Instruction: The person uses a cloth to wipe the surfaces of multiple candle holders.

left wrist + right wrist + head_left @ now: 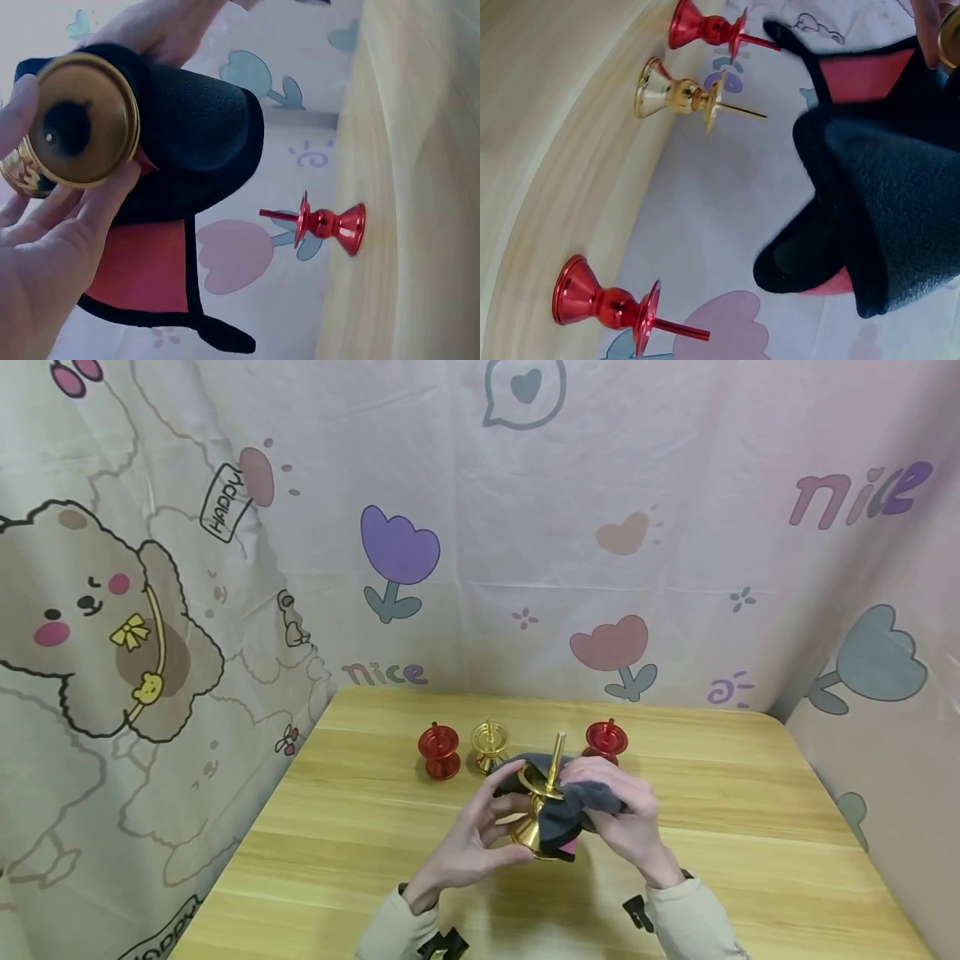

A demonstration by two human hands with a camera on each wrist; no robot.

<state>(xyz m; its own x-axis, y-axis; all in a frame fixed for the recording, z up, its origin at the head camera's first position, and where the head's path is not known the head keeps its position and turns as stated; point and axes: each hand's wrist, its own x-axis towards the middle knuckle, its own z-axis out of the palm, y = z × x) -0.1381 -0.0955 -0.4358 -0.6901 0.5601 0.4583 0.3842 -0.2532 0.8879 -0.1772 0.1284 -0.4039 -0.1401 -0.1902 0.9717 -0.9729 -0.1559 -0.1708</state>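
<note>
A gold candlestick (528,828) with a tall central spike is held above the table, tilted a little. My left hand (480,837) grips it from the left, thumb low by the base and fingers round the far side. In the left wrist view its round hollow base (112,154) faces the camera. My right hand (624,810) pinches a dark grey cloth (564,818) against the candlestick's plate and stem. Pink shows on the cloth's other side (146,266), edged in black, and part of it hangs loose.
On the wooden table (337,852), behind the hands, stand a red candlestick (439,752), a smaller-looking gold candlestick (490,745) and another red candlestick (606,740), partly hidden by the right hand. A printed curtain (480,527) hangs along the table's back edge.
</note>
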